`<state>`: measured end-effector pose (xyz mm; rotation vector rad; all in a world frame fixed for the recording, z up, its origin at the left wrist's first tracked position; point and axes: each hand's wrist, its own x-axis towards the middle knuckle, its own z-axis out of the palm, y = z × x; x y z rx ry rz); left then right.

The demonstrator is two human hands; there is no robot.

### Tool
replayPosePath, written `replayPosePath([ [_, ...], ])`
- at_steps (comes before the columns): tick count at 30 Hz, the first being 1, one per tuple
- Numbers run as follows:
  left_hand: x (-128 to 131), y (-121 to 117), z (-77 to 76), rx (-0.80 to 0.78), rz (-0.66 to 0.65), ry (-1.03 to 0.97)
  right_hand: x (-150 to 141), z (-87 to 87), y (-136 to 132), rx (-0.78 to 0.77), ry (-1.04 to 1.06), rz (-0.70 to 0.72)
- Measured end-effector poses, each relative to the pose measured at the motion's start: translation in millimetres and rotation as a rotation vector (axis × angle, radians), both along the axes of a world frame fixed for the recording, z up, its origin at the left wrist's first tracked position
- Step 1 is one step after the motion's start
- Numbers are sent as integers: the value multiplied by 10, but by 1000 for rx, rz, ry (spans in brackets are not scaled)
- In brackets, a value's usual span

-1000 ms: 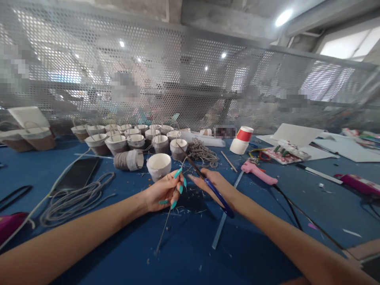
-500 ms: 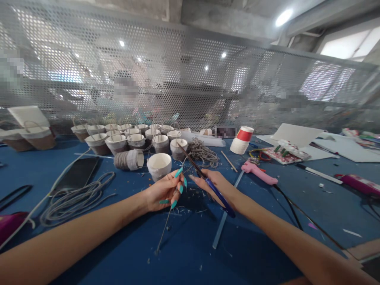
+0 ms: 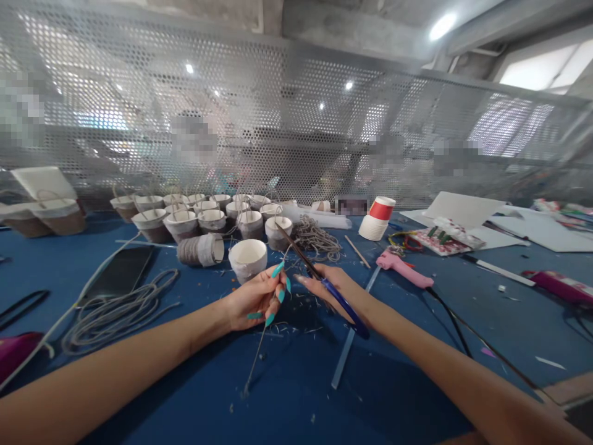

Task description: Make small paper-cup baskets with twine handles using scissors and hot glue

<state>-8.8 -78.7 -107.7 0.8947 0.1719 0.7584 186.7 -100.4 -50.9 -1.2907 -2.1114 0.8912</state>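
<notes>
My left hand pinches a thin grey cord, whose frayed lower end hangs down over the blue table; its upper end sticks up past the fingertips. Blue-handled scissors are gripped in my right hand, blades pointing up and left beyond the cord's top; whether the blades are apart I cannot tell. Just behind my left hand stands a white paper cup with a whitish wrap. Beside it a cord-wrapped cup lies on its side.
Several handled cups stand in rows at the back, near a heap of grey cord. Coiled cord and a black phone lie left. On the right are a pink glue gun, a clear glue stick and stacked paper cups.
Almost nothing differs. Both hands keep their hold on the cord and the scissors, with only a very slight shift of the scissors.
</notes>
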Motion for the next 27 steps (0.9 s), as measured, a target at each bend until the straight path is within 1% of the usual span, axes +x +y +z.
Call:
replayPosePath([
  [11, 1, -5, 4, 11, 24, -7, 7, -24, 13, -18, 15, -13],
  [17, 10, -5, 13, 8, 21, -18, 21, -11, 20, -21, -43, -18],
  [19, 13, -7, 16, -2, 30, -4, 25, -22, 29, 3, -56, -23],
  [24, 13, -6, 8, -28, 73, 28, 40, -96, 72, 124, -87, -35],
  [27, 7, 5, -11, -29, 81, 35, 48, -129, 92, 163, -103, -45],
])
